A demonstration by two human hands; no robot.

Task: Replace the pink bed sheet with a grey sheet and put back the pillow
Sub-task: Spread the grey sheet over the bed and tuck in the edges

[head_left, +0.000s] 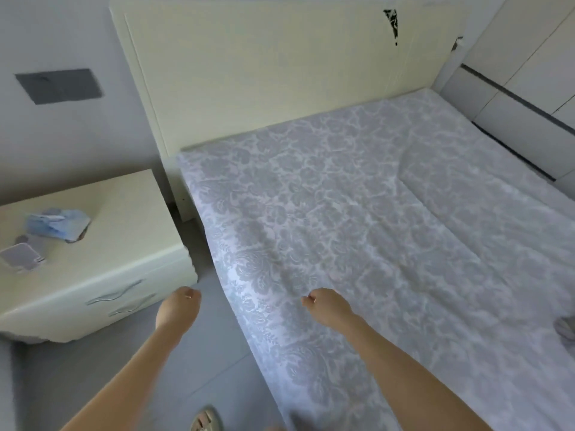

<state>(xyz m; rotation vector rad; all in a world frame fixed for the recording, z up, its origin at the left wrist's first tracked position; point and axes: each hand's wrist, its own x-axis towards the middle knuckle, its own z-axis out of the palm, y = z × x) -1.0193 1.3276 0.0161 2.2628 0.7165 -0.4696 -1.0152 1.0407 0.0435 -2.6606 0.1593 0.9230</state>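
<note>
Head view, at the bedside: a grey sheet (pixel 357 213) with a pale damask pattern lies spread across the bed, reaching up to the cream headboard (pixel 264 73) and hanging over the near side edge; a raised fold runs through it on the far right half, and shallow creases gather near the person's right hand (pixel 326 306); that hand hovers low over the sheet close to the bed's edge, its fingers (pixel 309 300) curled in with the thumb against them, though whether they pinch the cloth cannot be told; the left hand (pixel 179 307) hangs over the floor (pixel 124 368) in the gap between bed and nightstand (pixel 109 237), its fingers (pixel 186 293) curled into a loose fist around nothing visible; both forearms are bare; on the nightstand's surface sit a crumpled light-blue bundle (pixel 57 223) and, nearer its left edge, a small grey object (pixel 20 255) too blurred to identify; a sandal (pixel 205 418) shows on the floor at the bottom of the frame; a white cabinet (pixel 529 113) with a dark stripe stands along the far side of the bed.
</note>
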